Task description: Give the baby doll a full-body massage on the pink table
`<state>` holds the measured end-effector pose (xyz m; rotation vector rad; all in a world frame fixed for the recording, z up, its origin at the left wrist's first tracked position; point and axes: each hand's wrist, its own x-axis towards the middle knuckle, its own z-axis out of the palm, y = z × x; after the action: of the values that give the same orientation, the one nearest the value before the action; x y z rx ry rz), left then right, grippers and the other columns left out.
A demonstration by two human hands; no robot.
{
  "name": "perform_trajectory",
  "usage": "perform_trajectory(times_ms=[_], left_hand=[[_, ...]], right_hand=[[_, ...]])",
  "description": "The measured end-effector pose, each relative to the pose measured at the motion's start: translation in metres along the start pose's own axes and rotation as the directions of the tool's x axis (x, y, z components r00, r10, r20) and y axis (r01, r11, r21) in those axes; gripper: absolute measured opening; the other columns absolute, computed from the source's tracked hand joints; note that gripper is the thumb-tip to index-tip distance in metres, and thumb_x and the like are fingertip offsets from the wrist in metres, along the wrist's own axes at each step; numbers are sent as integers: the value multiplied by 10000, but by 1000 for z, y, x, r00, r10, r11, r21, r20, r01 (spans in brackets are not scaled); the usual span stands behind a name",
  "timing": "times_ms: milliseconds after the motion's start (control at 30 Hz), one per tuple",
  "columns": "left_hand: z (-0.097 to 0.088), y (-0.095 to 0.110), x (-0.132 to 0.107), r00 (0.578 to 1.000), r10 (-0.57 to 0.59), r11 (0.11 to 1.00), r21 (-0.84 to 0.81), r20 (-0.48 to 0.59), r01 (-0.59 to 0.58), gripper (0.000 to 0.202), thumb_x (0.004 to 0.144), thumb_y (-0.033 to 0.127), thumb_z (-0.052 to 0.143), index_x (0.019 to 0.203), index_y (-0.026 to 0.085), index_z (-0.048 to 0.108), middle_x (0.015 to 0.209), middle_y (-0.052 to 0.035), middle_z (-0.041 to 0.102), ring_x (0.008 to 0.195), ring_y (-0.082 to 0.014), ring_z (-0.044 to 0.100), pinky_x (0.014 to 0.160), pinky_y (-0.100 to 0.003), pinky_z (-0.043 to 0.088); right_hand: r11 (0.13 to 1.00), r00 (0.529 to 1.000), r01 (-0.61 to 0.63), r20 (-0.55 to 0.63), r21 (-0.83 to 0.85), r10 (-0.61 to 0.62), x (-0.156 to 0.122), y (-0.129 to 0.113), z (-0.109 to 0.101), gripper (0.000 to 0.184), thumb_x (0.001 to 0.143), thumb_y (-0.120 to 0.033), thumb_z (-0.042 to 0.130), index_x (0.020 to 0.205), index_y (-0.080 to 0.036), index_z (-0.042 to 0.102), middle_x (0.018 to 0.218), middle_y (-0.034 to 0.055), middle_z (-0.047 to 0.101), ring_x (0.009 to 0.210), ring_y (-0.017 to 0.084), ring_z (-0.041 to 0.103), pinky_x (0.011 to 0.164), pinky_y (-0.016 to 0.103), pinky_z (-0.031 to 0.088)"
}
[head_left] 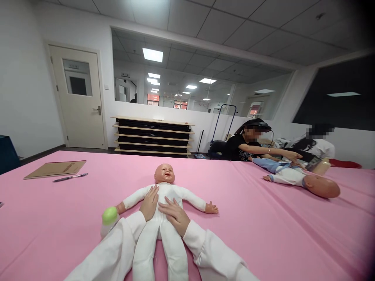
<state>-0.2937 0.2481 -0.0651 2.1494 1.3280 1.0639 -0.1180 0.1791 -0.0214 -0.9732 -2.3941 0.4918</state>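
White cloth-bodied baby doll (pixel 155 224) under spread left hand (pixel 150 204) and spread right hand (pixel 176 215); looks like torso-patting, probably wants gentle pressure next.

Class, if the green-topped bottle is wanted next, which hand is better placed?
Probably the left hand: it rests nearer the bottle, while the right hand would have to reach across the doll.

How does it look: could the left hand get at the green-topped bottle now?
Probably yes: the left hand rests on the doll, grasping nothing, and the bottle is close by. The left sleeve hides part of it, but its green top shows.
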Motion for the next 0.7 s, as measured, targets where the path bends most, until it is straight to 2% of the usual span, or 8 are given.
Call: perform_trajectory(times_ms=[67,133,233,300,400,533,633,700], left_hand=[[5,-11,1,997,73,997,-1,-5,-73,493,889,320,225,1311,105,364,1396,-118,327,1332,-200,175,1101,-435,181],[9,-19,2,995,104,995,-5,5,-104,502,890,338,215,1312,105,358,1389,-123,339,1326,-204,197,1096,-440,198],[10,-22,1,996,87,996,-16,20,-87,506,895,365,188,1314,136,355,1388,-98,349,1322,-199,212,1094,-441,198],[7,-18,1,998,64,998,-19,21,-64,499,899,366,184,1316,150,355,1392,-77,346,1327,-189,197,1098,-426,192],[0,-6,-1,999,40,999,1,33,-40,494,899,326,192,1315,120,361,1396,-78,338,1332,-177,179,1105,-390,184],[-12,6,-6,999,-1,999,47,38,-1,494,890,288,202,1297,83,391,1381,-92,360,1320,-174,223,1101,-366,202],[-20,15,-17,999,27,992,121,20,-30,470,880,286,243,1254,95,456,1337,-92,423,1282,-177,316,1086,-372,243],[-23,24,-27,993,110,979,170,42,-116,444,875,290,272,1213,124,507,1293,-87,475,1248,-183,376,1075,-381,265]], right_hand=[[998,992,63,108,-28,-60,11,-5,-7,397,892,-266,316,1243,-262,500,1320,3,411,1315,171,193,1079,452,87],[995,980,86,186,-56,-74,24,1,-14,419,882,-322,368,1288,-251,446,1370,13,330,1323,189,166,1074,462,72],[991,975,76,218,-107,-51,42,20,-22,522,842,-425,459,1329,-255,380,1415,25,223,1330,236,116,1054,515,21],[989,981,69,186,-131,-44,50,31,-24,506,847,-452,448,1315,-268,400,1413,19,234,1330,241,117,1050,525,16],[987,999,26,43,-156,-19,51,43,-23,429,898,-435,348,1279,-267,450,1388,13,305,1320,208,173,1065,497,47],[961,961,-228,-192,-154,197,35,55,-18,436,909,-416,319,1290,-235,431,1367,32,346,1289,187,257,1070,489,93],[916,909,-387,-211,-105,360,18,60,-11,479,897,-420,348,1335,-228,359,1400,48,279,1308,197,215,1070,508,79],[902,894,-428,-169,-55,414,9,61,-4,517,897,-422,341,1368,-214,298,1429,61,194,1329,207,143,1070,511,77]])
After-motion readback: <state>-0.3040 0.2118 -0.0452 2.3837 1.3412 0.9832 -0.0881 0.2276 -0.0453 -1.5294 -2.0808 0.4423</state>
